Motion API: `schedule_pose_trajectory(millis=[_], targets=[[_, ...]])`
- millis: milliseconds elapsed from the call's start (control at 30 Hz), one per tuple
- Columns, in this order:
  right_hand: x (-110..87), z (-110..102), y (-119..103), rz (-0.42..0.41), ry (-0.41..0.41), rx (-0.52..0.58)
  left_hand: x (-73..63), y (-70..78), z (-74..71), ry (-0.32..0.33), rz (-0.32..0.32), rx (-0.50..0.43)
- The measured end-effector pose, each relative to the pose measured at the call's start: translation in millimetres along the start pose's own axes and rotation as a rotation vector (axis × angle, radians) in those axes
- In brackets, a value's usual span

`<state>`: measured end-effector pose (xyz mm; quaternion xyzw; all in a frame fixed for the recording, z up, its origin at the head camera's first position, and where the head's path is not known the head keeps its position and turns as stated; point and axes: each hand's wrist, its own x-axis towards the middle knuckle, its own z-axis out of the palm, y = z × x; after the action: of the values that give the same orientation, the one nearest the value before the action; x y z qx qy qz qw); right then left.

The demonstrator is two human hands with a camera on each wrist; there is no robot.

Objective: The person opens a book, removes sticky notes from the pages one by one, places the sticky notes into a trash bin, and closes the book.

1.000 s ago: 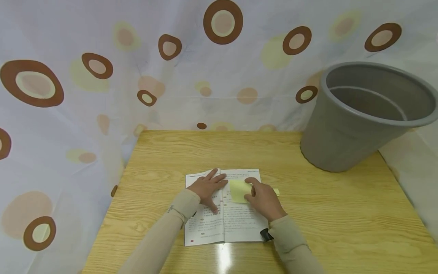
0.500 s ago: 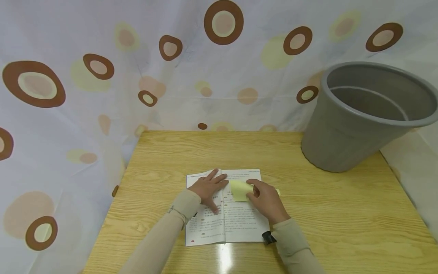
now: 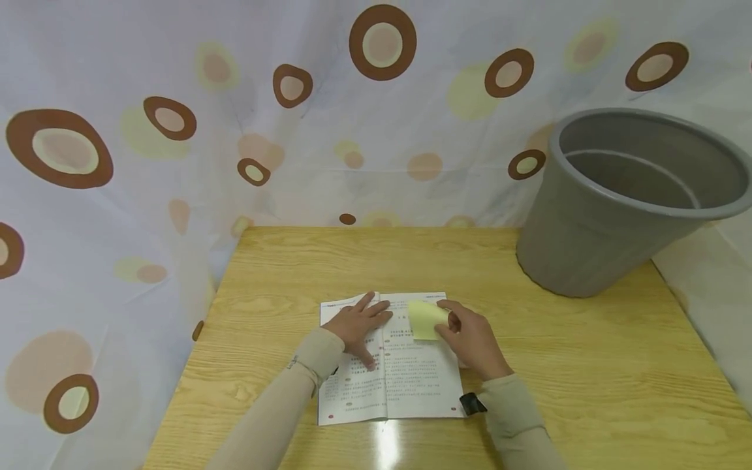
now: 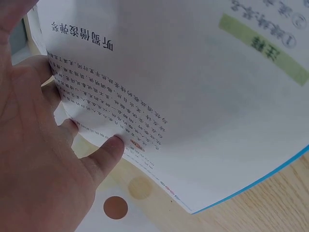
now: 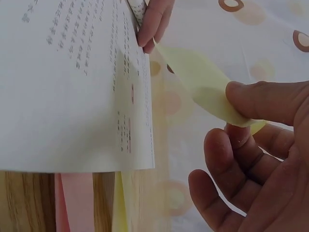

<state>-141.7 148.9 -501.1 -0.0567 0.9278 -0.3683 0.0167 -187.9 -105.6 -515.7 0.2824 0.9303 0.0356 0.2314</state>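
An open book [image 3: 417,385] with printed pages lies on the table in the head view. Over its upper right page is a yellow sticky note [image 3: 425,318], pinched by my right hand [image 3: 477,343] between thumb and fingers. In the right wrist view the sticky note [image 5: 198,82] bends and stands clear of the page near the hand. My left hand [image 3: 357,326] rests spread on the left page and the fold. The left wrist view shows its fingers [image 4: 107,152] straight against the page [image 4: 217,121], which curves upward.
Pink [image 5: 77,198] and yellow [image 5: 120,203] paper tabs stick out past the book's edge in the right wrist view. A large grey bin [image 3: 587,241] stands at the back right of the wooden table [image 3: 329,261]. A patterned curtain [image 3: 329,170] hangs behind.
My right hand has drawn the sticky note to the right and slightly away from me, uncovering more print. A yellow tab beyond that hand is now hidden. My left hand stays put.
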Motion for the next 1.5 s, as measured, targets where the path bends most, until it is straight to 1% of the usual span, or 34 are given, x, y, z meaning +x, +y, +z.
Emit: schedule_pose_trajectory(millis=[167,267,400,500,600,733,867,967,1100,1267,1300,1400,1500], targets=[[-1.2,-9,3,-0.027,0.038,0.024,1.2,0.4,1.0,0.006,0.000,0.001],[-1.1,-20,0,-0.054,0.050,0.014,2.7,0.2,1.9,0.010,0.005,0.005],[0.2,-45,-9,-0.090,0.064,-0.015,4.1,-0.8,3.9,0.018,0.008,0.008],[-0.4,-66,-16,-0.133,0.109,-0.047,2.5,-1.1,3.8,0.009,0.001,-0.003],[-3.1,-85,-20,-0.198,0.192,-0.071,-0.8,-0.2,1.4,0.002,-0.002,-0.016],[-7.3,-108,-21,-0.287,0.341,-0.092,-3.9,1.9,-2.8,0.001,0.004,-0.030],[-9.3,-131,-22,-0.331,0.478,-0.099,-4.4,3.6,-4.6,0.005,0.013,-0.042],[-10.1,-149,-22,-0.352,0.577,-0.058,-4.5,4.0,-4.2,0.005,0.013,-0.047],[-10.8,-169,-19,-0.359,0.714,0.031,-5.1,4.0,-3.6,0.002,0.007,-0.049],[-8.1,-188,-17,-0.359,0.833,0.149,-4.6,3.9,-3.6,0.001,0.008,-0.047],[-7.3,-192,-18,-0.354,0.855,0.159,-4.3,3.7,-3.5,0.001,0.009,-0.046],[-5.3,-203,-19,-0.307,0.925,0.148,-3.6,2.5,-2.3,0.000,0.007,-0.042],[-5.1,-215,-17,-0.203,0.967,0.083,-3.8,1.6,-1.8,0.002,0.005,-0.039]])
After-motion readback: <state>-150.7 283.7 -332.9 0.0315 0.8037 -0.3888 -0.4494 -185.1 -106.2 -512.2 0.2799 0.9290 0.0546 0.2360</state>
